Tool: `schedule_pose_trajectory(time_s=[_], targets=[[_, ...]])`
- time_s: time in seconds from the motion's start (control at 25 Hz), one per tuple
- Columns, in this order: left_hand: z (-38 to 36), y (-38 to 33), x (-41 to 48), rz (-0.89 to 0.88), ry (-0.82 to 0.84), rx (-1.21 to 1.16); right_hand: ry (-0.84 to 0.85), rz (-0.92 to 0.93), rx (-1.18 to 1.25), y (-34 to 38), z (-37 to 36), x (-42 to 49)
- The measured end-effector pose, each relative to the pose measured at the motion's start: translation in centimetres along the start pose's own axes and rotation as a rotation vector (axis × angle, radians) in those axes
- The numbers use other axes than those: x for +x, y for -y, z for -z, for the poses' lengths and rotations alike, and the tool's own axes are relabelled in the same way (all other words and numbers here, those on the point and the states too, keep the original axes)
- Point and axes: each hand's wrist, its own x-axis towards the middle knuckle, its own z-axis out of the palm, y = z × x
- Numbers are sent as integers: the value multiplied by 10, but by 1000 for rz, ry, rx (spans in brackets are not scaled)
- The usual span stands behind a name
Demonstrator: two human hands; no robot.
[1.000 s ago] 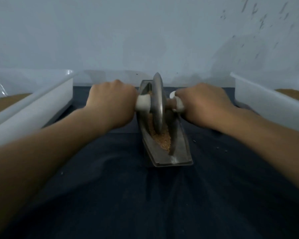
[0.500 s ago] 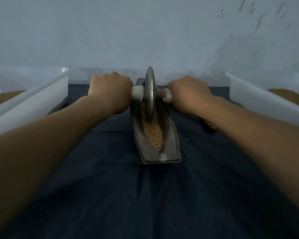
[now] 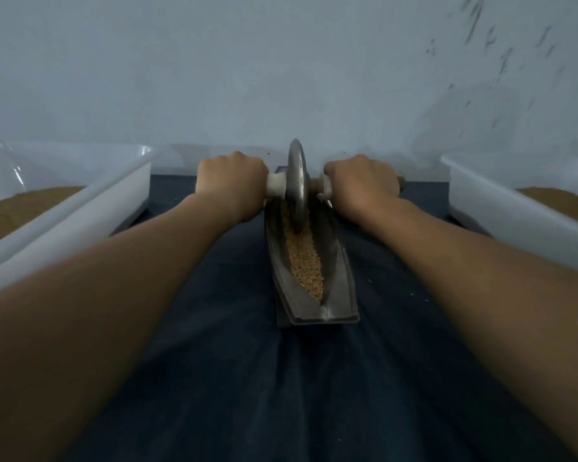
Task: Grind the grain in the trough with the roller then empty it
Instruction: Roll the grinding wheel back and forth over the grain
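Observation:
A long dark metal trough (image 3: pixel 339 281) lies lengthwise on the dark cloth, pointing away from me. Tan grain (image 3: pixel 306 265) fills its groove from the middle to the near end. The roller (image 3: pixel 297 181), a grey metal disc on a white axle, stands upright in the groove at the trough's far end. My left hand (image 3: pixel 232 185) grips the axle's left handle. My right hand (image 3: pixel 361 185) grips the right handle. Both handles are mostly hidden inside my fists.
A white plastic bin (image 3: pixel 80 208) with brown ground material sits at the left. Another white bin (image 3: pixel 501 208) with brown material stands at the right. A pale wall rises just behind the trough. A few stray grains (image 3: pixel 414 293) dot the dark cloth (image 3: pixel 281 395).
Both hands pushed the roller away from me, from the trough's middle to its far end. More grain now shows in the near part of the groove.

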Motion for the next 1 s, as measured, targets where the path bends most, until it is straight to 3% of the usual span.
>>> schedule_pose_trajectory(time_s=[0.08,0.24,0.32,0.44,0.6,0.68,0.8,0.88,1.0], targets=[[-2,7,-21,-41,-24,-20,11,81,-41,-6,7,-20],[0,22,-65,-194,-274,31,-236,207,-135,-25,12,-77],[-5,19,-53,-190,-236,62,-260,164,-174,-19,11,-66],[-12,8,-16,-28,-51,-35,-47,42,-60,-1,4,-19],[-2,3,-19,-19,-12,-25,100,93,-3,-2,14,-10],[1,11,-44,-82,-9,-39,-25,193,-66,-14,17,-38],[4,22,-74,-179,-201,1,-270,260,-134,-24,16,-79],[6,16,-69,-184,-248,82,-265,204,-109,-24,8,-77],[0,5,-30,-106,-163,75,-141,67,-45,-12,-8,-37]])
